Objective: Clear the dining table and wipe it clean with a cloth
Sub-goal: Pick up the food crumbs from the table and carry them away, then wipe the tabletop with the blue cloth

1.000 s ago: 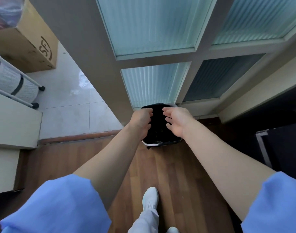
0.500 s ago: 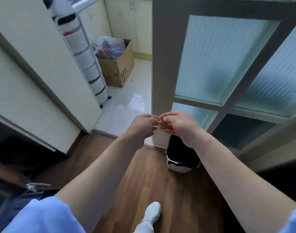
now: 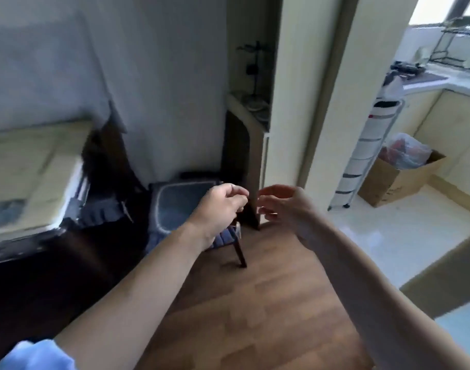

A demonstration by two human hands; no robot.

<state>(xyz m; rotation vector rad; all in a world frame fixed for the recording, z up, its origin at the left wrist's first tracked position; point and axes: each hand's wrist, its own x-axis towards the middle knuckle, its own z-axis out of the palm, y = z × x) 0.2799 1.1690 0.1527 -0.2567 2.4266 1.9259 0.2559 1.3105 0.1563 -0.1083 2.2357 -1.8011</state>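
Note:
The view is blurred by motion. My left hand (image 3: 223, 205) is held out in front of me with its fingers loosely curled, and I see nothing in it. My right hand (image 3: 284, 206) hovers just to its right, fingers apart and palm turned toward the left hand, holding nothing. A gap separates the two hands. The dining table (image 3: 28, 166), pale on top with a dark edge, shows at the left. No cloth is in view.
A dark chair with a blue cushion (image 3: 183, 206) stands below my hands on the wooden floor (image 3: 255, 303). A doorway at right opens to a tiled kitchen with a white tiered rack (image 3: 367, 153), a cardboard box (image 3: 399, 180) and a counter (image 3: 442, 81).
My view has swung left from the bin and glass door to the chair and table. My hands, touching half a second ago, have drawn apart.

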